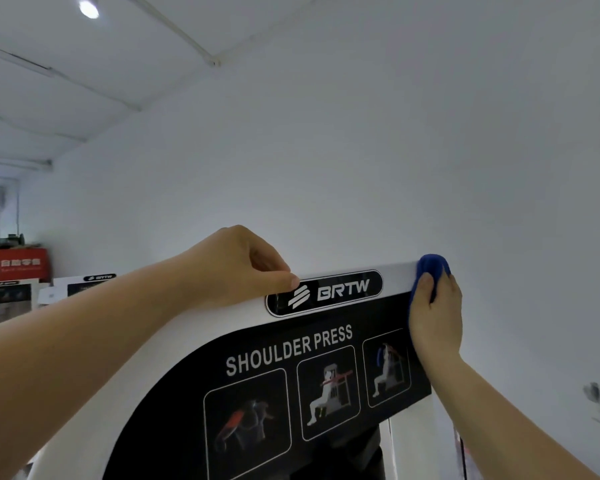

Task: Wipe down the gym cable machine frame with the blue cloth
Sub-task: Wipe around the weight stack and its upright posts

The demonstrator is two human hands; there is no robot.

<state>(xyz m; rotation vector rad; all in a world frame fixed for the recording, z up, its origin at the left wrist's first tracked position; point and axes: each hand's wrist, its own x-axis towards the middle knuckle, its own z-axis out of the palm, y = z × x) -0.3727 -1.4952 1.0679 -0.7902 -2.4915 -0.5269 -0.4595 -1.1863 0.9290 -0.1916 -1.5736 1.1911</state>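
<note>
1. Located at centre right: blue cloth (pixel 432 266), bunched against top right corner of machine frame (pixel 395 275).
2. Gripped there by right hand (pixel 435 317), fingers curled round it.
3. Clamped by left hand (pixel 243 268) at centre: top edge of machine frame, thumb touching the front face beside BRTW badge (pixel 324 292).
4. Below badge: black SHOULDER PRESS placard (pixel 291 351).

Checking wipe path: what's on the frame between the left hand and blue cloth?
Head view: the black BRTW badge, then bare white frame, lie between left hand and blue cloth.

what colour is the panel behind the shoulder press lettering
Black panel with white lettering, set in a white surround; it shows best in the head view.
</note>
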